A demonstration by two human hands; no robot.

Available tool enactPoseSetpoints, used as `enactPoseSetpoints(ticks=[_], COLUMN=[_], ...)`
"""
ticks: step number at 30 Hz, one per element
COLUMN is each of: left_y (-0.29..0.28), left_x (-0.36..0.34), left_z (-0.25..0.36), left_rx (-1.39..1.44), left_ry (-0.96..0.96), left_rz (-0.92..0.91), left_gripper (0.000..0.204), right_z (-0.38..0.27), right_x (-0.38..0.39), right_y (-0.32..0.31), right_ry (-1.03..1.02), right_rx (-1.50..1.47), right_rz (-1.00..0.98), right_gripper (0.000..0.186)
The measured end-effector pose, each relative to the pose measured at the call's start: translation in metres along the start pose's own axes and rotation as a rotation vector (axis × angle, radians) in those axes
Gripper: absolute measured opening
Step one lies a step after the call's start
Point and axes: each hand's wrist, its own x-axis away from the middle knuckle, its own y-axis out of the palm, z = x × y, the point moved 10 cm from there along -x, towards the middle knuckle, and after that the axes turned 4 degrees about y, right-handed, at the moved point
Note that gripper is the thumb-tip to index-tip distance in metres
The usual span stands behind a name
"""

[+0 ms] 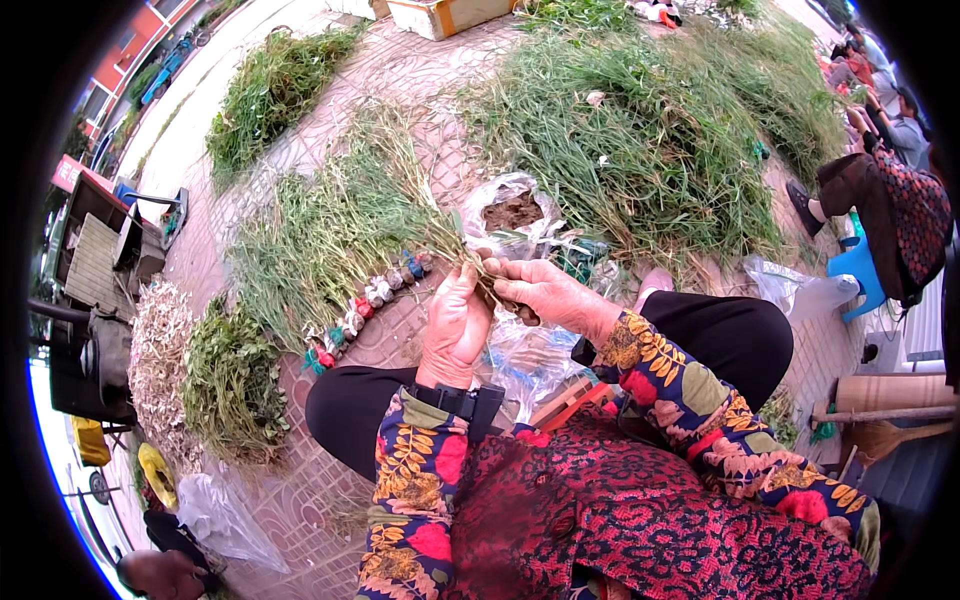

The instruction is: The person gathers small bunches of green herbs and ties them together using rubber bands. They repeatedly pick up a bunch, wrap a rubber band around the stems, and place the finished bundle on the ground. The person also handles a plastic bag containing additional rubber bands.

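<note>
Left hand (455, 325) and right hand (553, 291) both pinch stems (437, 233); stems could snap if pulled hard, or slip out if pinched too loosely.

Pink paving (395, 70), seen on my distant feed, carries a large grassy heap (640, 150), a smaller green pile (275, 90), a row of bundles (320, 235) with wrapped ends (377, 291), an open bag (472, 215) of brown matter (512, 212), leafy greens (232, 385), crumpled plastic (228, 520) and, near the warped edge, a pale, apparently dried heap (160, 365)
</note>
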Motion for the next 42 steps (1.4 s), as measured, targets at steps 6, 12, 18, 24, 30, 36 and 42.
enactPoseSetpoints(ticks=[6, 12, 18, 24, 30, 36, 42], left_y=[0.004, 0.021, 0.018, 0.005, -0.009, -0.010, -0.012], left_x=[-0.007, -0.011, -0.016, -0.015, -0.012, -0.016, -0.018], left_z=[0.007, 0.039, 0.040, 0.019, 0.015, 0.033, 0.039], left_rx=[-0.070, -0.145, -0.014, 0.079, 0.135, 0.155, 0.261], left_ry=[0.050, 0.135, 0.165, 0.132, 0.139, 0.213, 0.191], left_rz=[-0.053, 0.005, -0.024, 0.048, 0.101, 0.008, 0.001], left_gripper=[0.015, 0.017, 0.014, 0.010, 0.010, 0.013, 0.013], right_z=[-0.008, -0.056, -0.072, -0.059, -0.054, -0.039, -0.026], right_x=[0.002, 0.026, 0.039, 0.026, 0.020, 0.015, 0.005], right_y=[0.000, -0.035, -0.030, -0.026, -0.023, -0.047, -0.044], right_ry=[-0.080, -0.391, -0.505, -0.458, -0.385, -0.348, -0.271], right_rx=[0.017, 0.203, 0.249, 0.429, 0.587, 0.071, 0.108], right_rz=[-0.040, 0.356, 0.531, 0.624, 0.607, 0.493, 0.321], right_gripper=[0.027, 0.021, 0.017, 0.009, 0.010, 0.012, 0.015])
